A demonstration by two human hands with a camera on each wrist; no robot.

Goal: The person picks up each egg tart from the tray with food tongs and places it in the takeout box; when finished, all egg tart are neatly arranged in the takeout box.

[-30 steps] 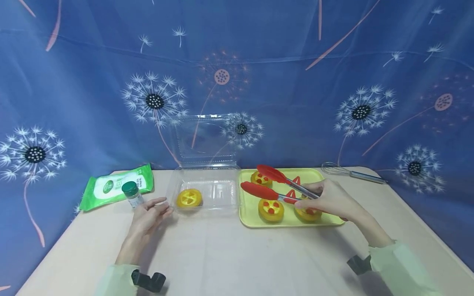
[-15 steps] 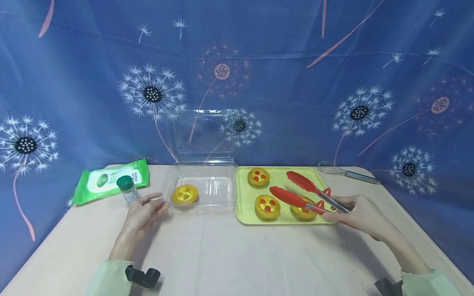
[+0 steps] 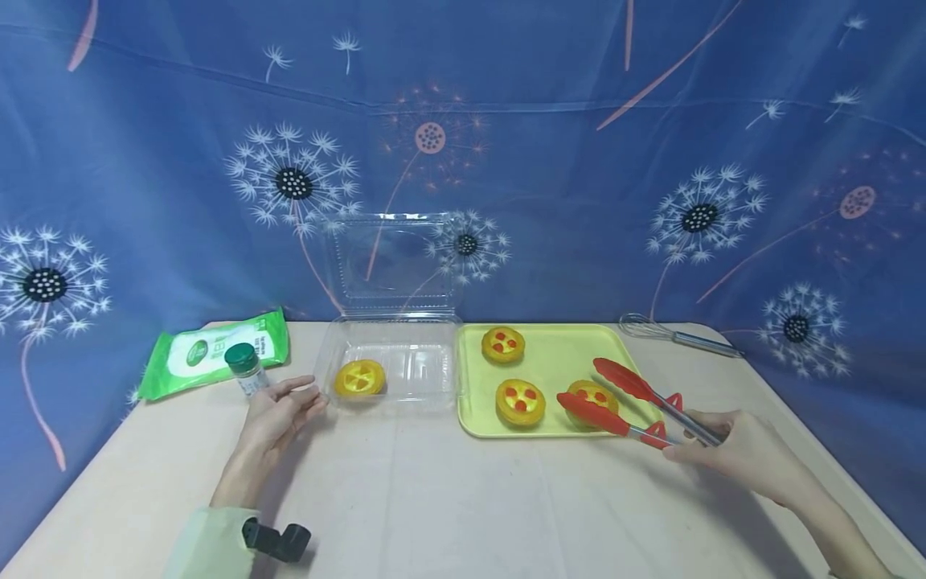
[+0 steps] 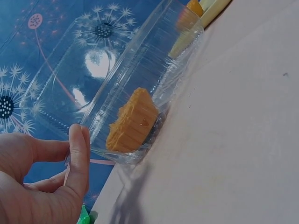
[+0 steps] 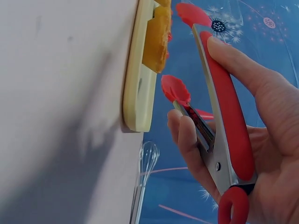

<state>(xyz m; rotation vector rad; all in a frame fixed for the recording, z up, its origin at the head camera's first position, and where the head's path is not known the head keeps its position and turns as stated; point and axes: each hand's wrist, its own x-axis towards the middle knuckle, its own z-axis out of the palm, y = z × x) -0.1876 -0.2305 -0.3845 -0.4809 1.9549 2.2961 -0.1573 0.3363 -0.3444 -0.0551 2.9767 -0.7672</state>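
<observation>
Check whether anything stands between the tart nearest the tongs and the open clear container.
Yes. Left of that tart, another tart lies on the yellow tray; beyond it come the tray's left rim and the right wall of the clear container. The lid stands raised at the back, out of that line.

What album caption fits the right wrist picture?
Right hand gripping red and silver metal tongs near a yellow tray of golden tarts.

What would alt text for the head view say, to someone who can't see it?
A person's right hand holds red-tipped tongs, spread open, above a yellow tray of three tarts. The left hand is beside an open clear box holding a fourth tart.
</observation>
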